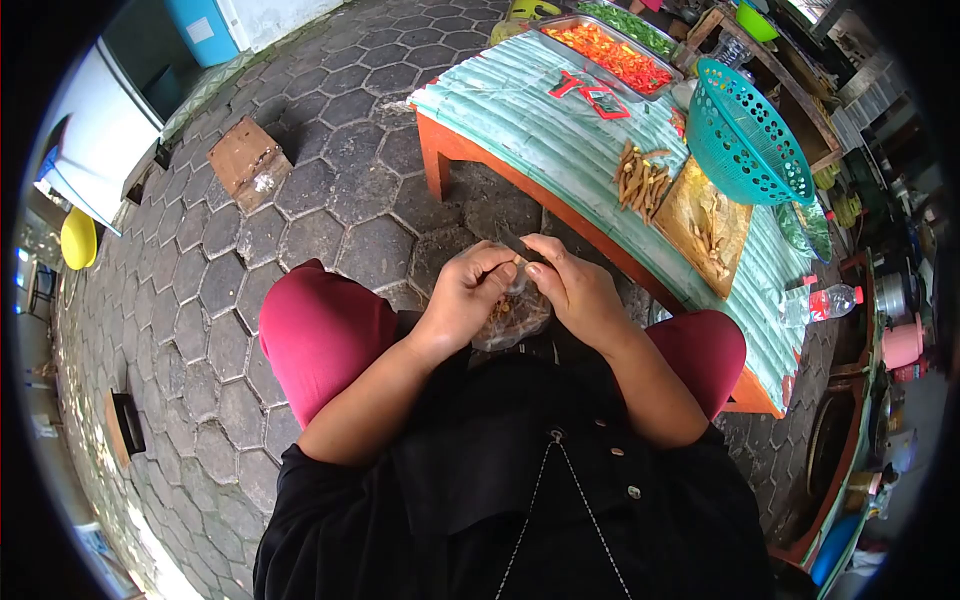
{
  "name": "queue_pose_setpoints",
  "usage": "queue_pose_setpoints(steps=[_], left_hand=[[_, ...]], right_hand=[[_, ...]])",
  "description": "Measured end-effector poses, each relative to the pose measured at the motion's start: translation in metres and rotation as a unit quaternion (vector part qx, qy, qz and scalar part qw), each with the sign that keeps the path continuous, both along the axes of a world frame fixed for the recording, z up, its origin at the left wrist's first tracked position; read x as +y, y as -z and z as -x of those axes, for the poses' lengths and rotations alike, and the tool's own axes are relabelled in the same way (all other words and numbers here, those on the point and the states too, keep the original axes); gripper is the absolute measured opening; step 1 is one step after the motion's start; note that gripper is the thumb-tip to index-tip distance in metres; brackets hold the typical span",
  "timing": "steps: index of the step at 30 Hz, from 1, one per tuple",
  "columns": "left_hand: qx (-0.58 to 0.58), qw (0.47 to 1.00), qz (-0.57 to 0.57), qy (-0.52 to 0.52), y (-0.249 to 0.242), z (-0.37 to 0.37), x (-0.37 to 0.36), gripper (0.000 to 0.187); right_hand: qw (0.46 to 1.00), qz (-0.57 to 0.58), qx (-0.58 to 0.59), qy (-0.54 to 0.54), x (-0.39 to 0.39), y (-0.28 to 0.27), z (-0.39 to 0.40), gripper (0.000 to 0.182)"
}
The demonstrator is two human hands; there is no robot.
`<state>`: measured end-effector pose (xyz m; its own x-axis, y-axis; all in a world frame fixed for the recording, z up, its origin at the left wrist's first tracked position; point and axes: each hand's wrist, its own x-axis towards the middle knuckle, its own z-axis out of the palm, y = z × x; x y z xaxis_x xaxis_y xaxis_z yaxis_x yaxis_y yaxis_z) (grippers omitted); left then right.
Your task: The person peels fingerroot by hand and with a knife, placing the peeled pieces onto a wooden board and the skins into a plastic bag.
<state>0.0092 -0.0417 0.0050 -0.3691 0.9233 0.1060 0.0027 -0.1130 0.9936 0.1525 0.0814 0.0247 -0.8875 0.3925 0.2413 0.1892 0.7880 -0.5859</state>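
My left hand point(465, 292) pinches a small pale piece of root point(519, 261), mostly hidden by the fingertips. A knife point(511, 239) with a dark blade is in my closed right hand point(578, 292), its blade beside the piece. Both hands meet above a clear plastic bag point(513, 320) with brownish scraps inside, between my knees. On the table to the right lies a pile of unpeeled brown finger-shaped roots point(640, 181). Paler, peeled-looking roots point(708, 238) rest on a wooden board point(736, 262) next to it.
A low table point(560, 150) with a green striped cover stands at my right. It bears a teal colander point(748, 135), a metal tray point(672, 83) of chopped red and orange pieces, and a plastic bottle point(835, 301). A cardboard piece point(247, 160) lies on the paving.
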Motion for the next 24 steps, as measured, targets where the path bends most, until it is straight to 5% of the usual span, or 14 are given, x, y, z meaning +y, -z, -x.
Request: queue_pose_setpoints(steps=[19,24], left_hand=[[0.193,0.980,0.023,-0.050,0.002,0.003,0.001,0.011],[0.114,0.992,-0.009,-0.056,0.003,-0.002,0.003,0.012]], right_hand=[[0.997,0.074,-0.002,-0.008,-0.006,0.000,0.003,0.034],[0.999,0.043,0.029,-0.015,0.000,0.005,0.003,0.034]])
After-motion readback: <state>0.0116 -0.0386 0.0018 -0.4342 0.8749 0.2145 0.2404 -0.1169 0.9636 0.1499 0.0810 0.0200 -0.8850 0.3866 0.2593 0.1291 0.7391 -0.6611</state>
